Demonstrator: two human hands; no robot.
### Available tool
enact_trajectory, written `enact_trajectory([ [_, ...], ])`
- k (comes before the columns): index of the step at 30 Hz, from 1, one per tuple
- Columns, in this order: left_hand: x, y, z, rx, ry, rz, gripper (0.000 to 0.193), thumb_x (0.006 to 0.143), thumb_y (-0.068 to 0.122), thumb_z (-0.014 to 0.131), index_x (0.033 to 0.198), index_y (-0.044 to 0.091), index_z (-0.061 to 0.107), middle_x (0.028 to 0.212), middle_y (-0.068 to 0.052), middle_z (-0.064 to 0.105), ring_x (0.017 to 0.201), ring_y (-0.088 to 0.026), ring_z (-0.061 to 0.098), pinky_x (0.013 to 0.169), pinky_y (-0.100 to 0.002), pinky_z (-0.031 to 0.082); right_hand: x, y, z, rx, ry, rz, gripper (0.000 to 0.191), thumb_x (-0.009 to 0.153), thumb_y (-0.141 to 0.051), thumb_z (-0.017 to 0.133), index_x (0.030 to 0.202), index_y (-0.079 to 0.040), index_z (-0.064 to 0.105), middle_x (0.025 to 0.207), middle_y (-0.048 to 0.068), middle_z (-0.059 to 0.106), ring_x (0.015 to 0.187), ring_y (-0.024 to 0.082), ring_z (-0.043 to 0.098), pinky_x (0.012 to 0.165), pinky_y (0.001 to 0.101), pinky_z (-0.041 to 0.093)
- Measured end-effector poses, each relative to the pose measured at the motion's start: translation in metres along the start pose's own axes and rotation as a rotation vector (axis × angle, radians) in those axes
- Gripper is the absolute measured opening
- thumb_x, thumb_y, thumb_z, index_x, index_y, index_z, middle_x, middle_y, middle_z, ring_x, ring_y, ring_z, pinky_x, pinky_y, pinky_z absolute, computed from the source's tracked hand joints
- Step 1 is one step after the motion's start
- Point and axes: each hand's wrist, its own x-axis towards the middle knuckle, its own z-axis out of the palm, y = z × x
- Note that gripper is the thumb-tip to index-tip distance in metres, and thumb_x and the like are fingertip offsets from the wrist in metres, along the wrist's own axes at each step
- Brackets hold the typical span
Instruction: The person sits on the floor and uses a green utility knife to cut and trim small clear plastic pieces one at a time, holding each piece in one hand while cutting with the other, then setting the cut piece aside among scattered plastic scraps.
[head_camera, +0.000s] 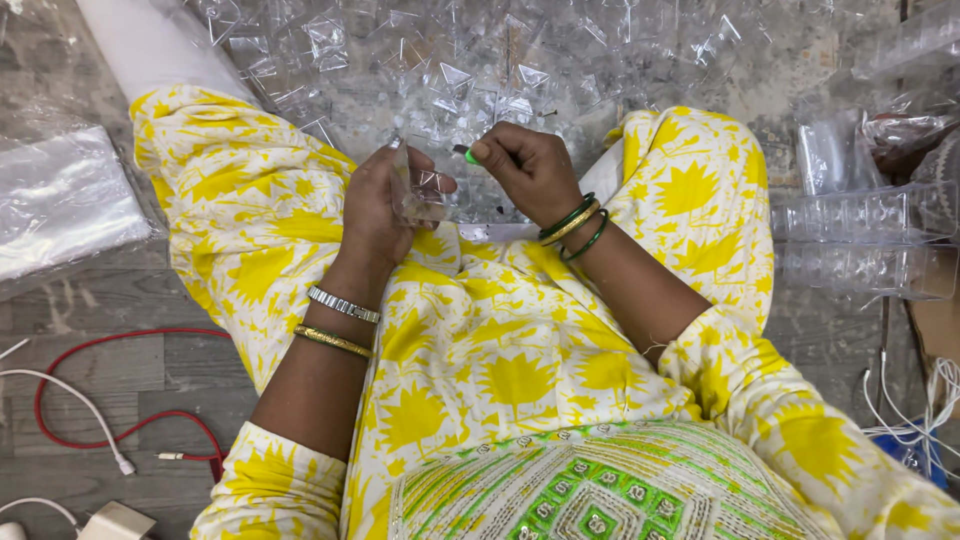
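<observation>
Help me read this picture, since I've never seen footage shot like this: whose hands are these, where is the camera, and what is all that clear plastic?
The camera sits on a person's head and looks down at their lap, so both hands are their own. The person sits cross-legged on a grey floor in yellow patterned clothing. The left hand holds a small clear plastic piece. The right hand pinches a small dark item with a green tip. Ahead lies a pile of clear plastic pieces; stacked clear trays stand to the right. A red cable and white cable lie left.
</observation>
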Motion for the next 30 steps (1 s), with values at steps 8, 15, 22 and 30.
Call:
enact_trajectory([
  [8,0.006,0.003,-0.004,-0.157,0.237,0.119,0.033,0.102,0.034,0.043,0.099,0.006,0.058,0.082,-0.022,0.072,0.054,-0.028,0.063,0.044,-0.037,0.050,-0.013,-0.008,0.014,0.328,-0.143,-0.153,0.021,0.106,-0.021,0.069,0.098,-0.002,0.071,0.088,0.001,0.068,0.081,0.004,0.060,0.071,0.0261,0.050],
  [15,0.002,0.000,0.002,-0.047,0.092,0.096,0.028,0.107,0.031,0.047,0.099,0.006,0.057,0.083,-0.023,0.071,0.057,-0.025,0.063,0.046,-0.036,0.050,0.001,-0.010,0.000,0.035,0.092,-0.068,0.023,0.102,-0.023,0.074,0.092,-0.003,0.072,0.074,0.000,0.063,0.069,0.006,0.051,0.062,0.0257,0.044],
  [22,0.001,0.002,0.004,-0.072,0.187,0.088,0.032,0.103,0.033,0.050,0.099,0.003,0.061,0.079,-0.021,0.071,0.053,-0.025,0.064,0.043,-0.037,0.051,0.000,-0.011,0.003,-0.023,0.022,-0.193,0.025,0.102,-0.025,0.074,0.091,-0.003,0.073,0.075,0.002,0.064,0.068,0.006,0.056,0.062,0.0259,0.046],
  [30,0.007,0.001,0.004,-0.050,0.449,0.318,0.029,0.103,0.034,0.058,0.093,0.006,0.056,0.077,-0.020,0.074,0.049,-0.020,0.062,0.042,-0.034,0.050,-0.008,0.000,0.021,0.186,0.072,0.106,0.037,0.104,-0.032,0.069,0.082,-0.003,0.069,0.068,-0.006,0.052,0.066,0.001,0.042,0.057,0.0242,0.036],
])
